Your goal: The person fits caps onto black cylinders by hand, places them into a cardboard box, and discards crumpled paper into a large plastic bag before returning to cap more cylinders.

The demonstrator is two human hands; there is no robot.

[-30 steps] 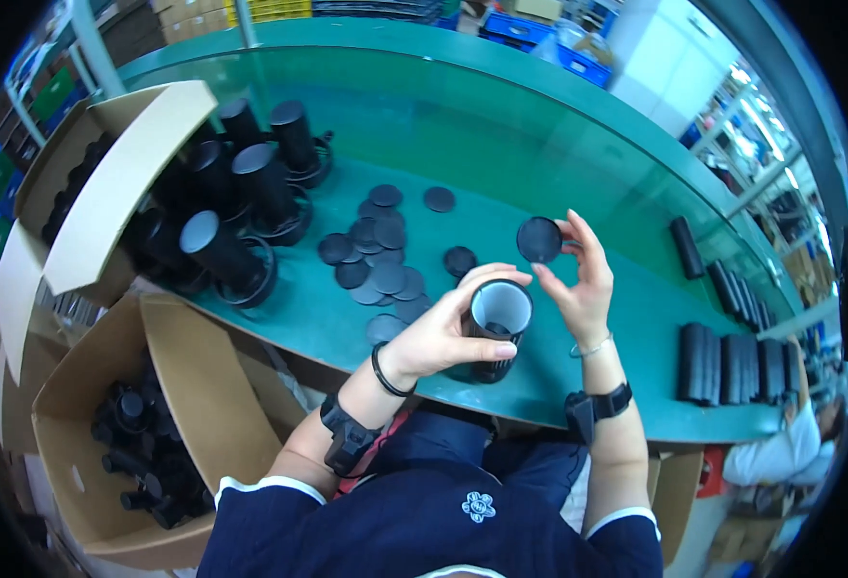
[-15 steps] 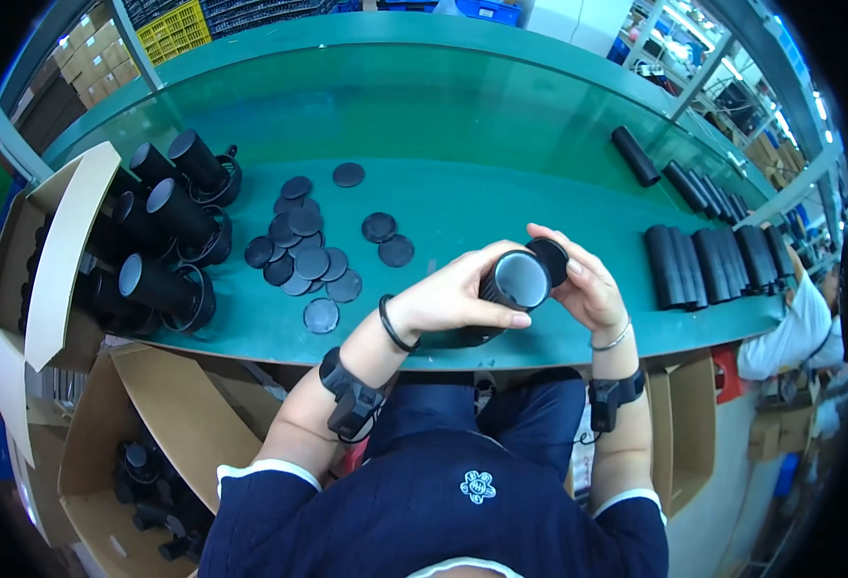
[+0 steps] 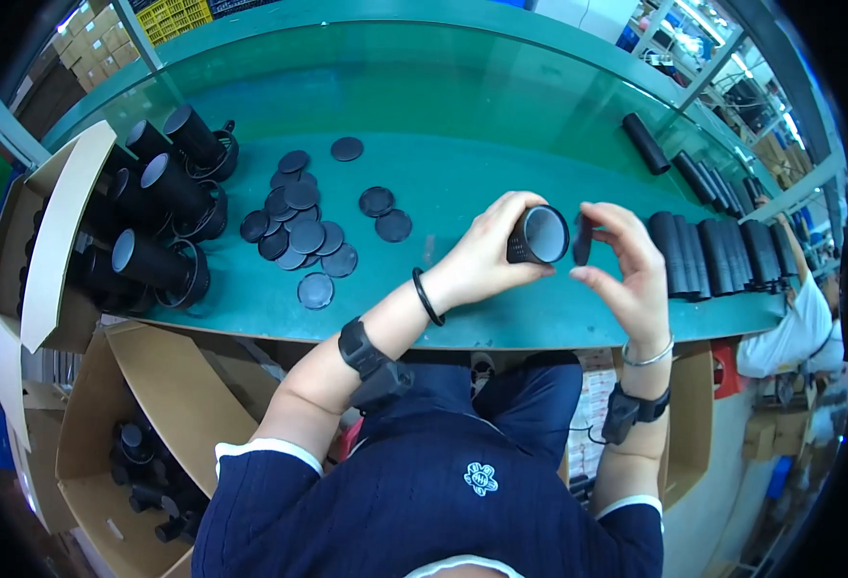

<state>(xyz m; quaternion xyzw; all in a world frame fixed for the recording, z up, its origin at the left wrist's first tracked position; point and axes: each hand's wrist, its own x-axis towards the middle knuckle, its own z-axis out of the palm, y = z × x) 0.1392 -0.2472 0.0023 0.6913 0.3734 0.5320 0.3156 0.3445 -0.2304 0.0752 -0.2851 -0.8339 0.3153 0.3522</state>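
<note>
My left hand [image 3: 493, 246] is closed around a black cylindrical tube [image 3: 545, 234], whose round end with a pale grey inside faces up and to the right. Beside that end, my right hand [image 3: 631, 265] pinches a thin black round cap [image 3: 583, 239] by its edge, held on its side. A small gap separates cap and tube. Left of my hands, a loose pile of black round caps [image 3: 306, 236] lies on the green table [image 3: 472, 173]. Two more caps [image 3: 392, 225] lie between the pile and my left forearm.
Black cylinders in ring-shaped bases [image 3: 166, 263] stand at the left by an open carton [image 3: 58, 241]. Rows of black tubes [image 3: 722, 257] lie at the right. A box [image 3: 154, 356] of black parts sits below left. Another person's sleeve [image 3: 790, 323] shows far right.
My right hand has moved right, drawing the cap away from the tube and turning it on edge. The tube's end has tilted toward the right in my left hand. The view has shifted slightly.
</note>
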